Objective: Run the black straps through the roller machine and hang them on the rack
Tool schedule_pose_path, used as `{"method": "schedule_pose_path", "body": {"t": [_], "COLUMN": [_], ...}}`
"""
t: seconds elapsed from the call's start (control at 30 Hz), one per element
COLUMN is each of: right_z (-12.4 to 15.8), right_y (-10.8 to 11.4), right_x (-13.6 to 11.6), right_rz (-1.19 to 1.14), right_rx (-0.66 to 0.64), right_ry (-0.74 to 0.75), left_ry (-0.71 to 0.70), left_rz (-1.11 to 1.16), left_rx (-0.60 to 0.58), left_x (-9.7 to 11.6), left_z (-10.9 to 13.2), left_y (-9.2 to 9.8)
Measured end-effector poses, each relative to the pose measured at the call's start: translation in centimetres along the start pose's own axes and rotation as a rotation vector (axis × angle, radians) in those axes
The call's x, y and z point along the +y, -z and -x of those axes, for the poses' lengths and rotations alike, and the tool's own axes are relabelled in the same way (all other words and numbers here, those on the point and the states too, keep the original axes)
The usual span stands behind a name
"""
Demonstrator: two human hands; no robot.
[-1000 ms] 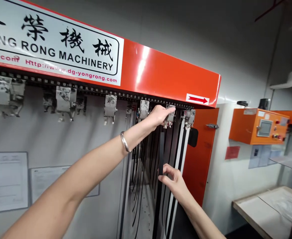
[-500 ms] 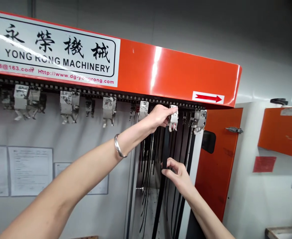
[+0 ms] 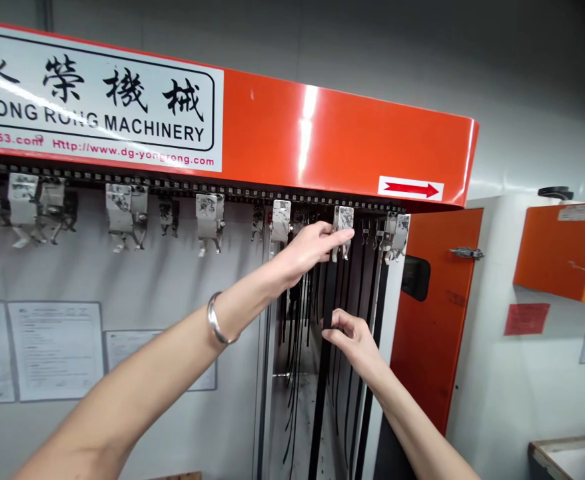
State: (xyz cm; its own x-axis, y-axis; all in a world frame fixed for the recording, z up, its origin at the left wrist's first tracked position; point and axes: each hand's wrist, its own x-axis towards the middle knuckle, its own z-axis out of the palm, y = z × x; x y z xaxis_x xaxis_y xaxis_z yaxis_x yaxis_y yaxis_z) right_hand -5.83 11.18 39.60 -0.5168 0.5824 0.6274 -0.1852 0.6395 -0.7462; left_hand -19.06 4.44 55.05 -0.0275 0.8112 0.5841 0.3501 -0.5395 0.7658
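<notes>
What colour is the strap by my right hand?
Black; the head view shows the strap beside your right hand.

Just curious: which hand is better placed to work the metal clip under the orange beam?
Probably the left: the left hand is up at the clip, while the right hand sits lower, by a black strap.

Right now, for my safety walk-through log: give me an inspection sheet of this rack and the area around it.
surface: orange header with white Yong Rong Machinery sign
job's things: black straps hanging below metal clamps
clutter: nothing seen
hands: left hand at a clamp, silver bangle on its wrist; right hand with fingers on a strap
cables: nothing seen
surroundings: orange door, orange box, wall papers
</notes>
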Motion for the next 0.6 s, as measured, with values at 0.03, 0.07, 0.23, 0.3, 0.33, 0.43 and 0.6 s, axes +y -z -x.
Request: {"method": "schedule_pose_path", "body": {"t": [0.03, 0.07, 0.23, 0.3, 0.33, 0.43, 0.6], "right_z": [0.0, 0.0, 0.1, 1.3, 2.5, 8.7, 25.8], "right_y": [0.0, 0.0, 0.1, -0.1, -0.3, -1.8, -2.8], "right_x": [0.1, 0.2, -0.2, -0.5, -0.5, -0.1, 1.8], "right_rz": [0.006, 0.012, 0.035, 0.076, 0.114, 0.279, 0.686], "right_rx": [0.007, 0.011, 0.028, 0.089, 0.140, 0.328, 0.604], "right_ry": [0.004, 0.007, 0.002, 0.002, -0.003, -0.064, -0.243], "left_ry": [-0.004, -0.008, -0.126, -0.150, -0.158, -0.223, -0.145], "left_rz": [-0.034, -0.067, -0.170, -0.146, -0.114, -0.016, 0.191], "left_rx": [0.038, 0.071, 0.124, 0.125, 0.133, 0.210, 0.335], "left_x": [-0.6, -1.3, -3.7, -4.2, -4.3, -5.0, -14.0], "left_z": [0.6, 1.1, 1.4, 1.3, 1.7, 5.3, 17.3], "left_y": [-0.1, -0.1, -0.3, -0.2, -0.3, -1.1, -6.1]}}
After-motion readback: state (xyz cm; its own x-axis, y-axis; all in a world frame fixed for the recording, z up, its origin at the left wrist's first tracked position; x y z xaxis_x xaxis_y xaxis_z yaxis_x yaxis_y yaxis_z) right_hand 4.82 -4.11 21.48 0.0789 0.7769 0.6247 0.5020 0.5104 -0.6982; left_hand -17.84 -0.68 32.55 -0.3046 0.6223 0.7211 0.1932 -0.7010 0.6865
